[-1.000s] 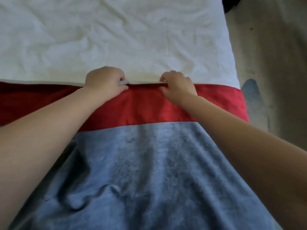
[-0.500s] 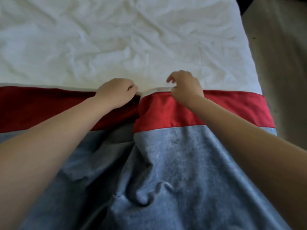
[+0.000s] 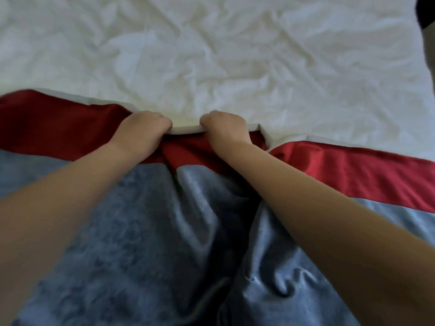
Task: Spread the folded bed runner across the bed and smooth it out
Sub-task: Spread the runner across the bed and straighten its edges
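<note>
Wrinkled white sheet (image 3: 211, 55) covered the bed; the bed runner (image 3: 146, 231), grey with a red band, lay bunched across it; left hand (image 3: 143, 130) and right hand (image 3: 226, 128) gripped its far edge, fingers curled.

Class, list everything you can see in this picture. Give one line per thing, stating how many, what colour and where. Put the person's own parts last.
bed sheet: one, white and creased, across the far part of the view.
bed runner: one, blue-grey with a red band and a pale far edge, across the near part, bunched into folds between the arms.
floor: one strip, grey-brown, at the right edge past the sheet.
dark object: one, black, in the top right corner; cannot tell what it is.
left hand: one, bare, grip on the runner's pale edge near the centre.
right hand: one, bare, grip on the same edge, close beside the left.
</note>
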`<state>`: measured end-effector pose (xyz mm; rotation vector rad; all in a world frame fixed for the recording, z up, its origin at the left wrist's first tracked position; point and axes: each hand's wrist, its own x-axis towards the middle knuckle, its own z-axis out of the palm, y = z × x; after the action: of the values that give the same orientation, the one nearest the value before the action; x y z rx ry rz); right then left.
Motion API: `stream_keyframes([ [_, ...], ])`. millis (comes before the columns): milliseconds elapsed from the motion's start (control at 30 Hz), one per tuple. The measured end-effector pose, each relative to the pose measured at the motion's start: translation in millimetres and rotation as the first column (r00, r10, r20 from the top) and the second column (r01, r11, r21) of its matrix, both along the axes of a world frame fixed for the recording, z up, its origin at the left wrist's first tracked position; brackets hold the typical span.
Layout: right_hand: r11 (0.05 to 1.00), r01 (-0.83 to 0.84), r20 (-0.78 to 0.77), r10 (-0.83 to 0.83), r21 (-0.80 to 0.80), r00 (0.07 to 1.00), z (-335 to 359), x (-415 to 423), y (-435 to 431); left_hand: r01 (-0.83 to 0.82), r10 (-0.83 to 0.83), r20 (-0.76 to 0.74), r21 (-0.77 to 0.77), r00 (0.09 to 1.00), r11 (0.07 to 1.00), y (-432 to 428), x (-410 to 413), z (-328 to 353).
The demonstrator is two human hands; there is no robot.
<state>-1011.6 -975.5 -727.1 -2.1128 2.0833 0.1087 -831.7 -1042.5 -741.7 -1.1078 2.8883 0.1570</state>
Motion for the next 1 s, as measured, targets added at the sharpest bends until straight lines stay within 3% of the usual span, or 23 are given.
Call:
stream_keyframes([
  [133, 0.982, 0.09, 0.162, -0.064, -0.163, 0.985, 8, 41, -12, -0.158, 0.151, -0.069, -0.096, 0.986, 0.983, -6, 30, 1],
  [233, 0.861, 0.352, 0.367, -0.214, -0.367, 0.905, 18, 76, 21, -0.292, 0.249, -0.255, -0.148, 0.935, 0.945, 23, 33, 5],
  [267, 0.824, 0.438, 0.412, -0.281, -0.359, 0.867, 22, 85, 41, -0.386, 0.329, -0.339, -0.116, 0.882, 0.915, 40, 31, 5],
  [333, 0.828, 0.549, 0.401, -0.466, -0.117, 0.789, 22, 102, 83, -0.584, 0.549, -0.436, 0.064, 0.714, 0.81, 73, 24, 7],
  [400, 0.782, 0.61, 0.291, -0.617, 0.124, 0.731, 18, 113, 124, -0.692, 0.751, -0.335, 0.298, 0.569, 0.657, 98, 13, 7],
  [433, 0.757, 0.626, 0.26, -0.653, 0.191, 0.711, 15, 115, 140, -0.705, 0.793, -0.254, 0.364, 0.554, 0.609, 109, 8, 5],
  [467, 0.739, 0.625, 0.251, -0.673, 0.25, 0.696, 13, 118, 152, -0.691, 0.787, -0.213, 0.384, 0.579, 0.612, 118, 5, 4],
  [567, 0.73, 0.592, 0.312, -0.682, 0.34, 0.662, 5, 125, 160, -0.599, 0.669, -0.266, 0.301, 0.694, 0.741, 136, 3, 1],
  [733, 0.803, 0.539, 0.436, -0.593, 0.255, 0.677, 1, 160, 135, -0.394, 0.392, -0.213, 0.031, 0.895, 0.918, 118, 28, 13],
  [900, 0.922, 0.201, 0.564, -0.364, 0.331, 0.741, 10, 208, 124, -0.388, 0.391, 0.021, -0.077, 0.92, 0.918, 102, 83, 31],
  [1000, 0.908, 0.21, 0.577, -0.396, 0.363, 0.715, 18, 210, 148, -0.34, 0.351, 0.025, -0.197, 0.936, 0.919, 113, 99, 40],
])
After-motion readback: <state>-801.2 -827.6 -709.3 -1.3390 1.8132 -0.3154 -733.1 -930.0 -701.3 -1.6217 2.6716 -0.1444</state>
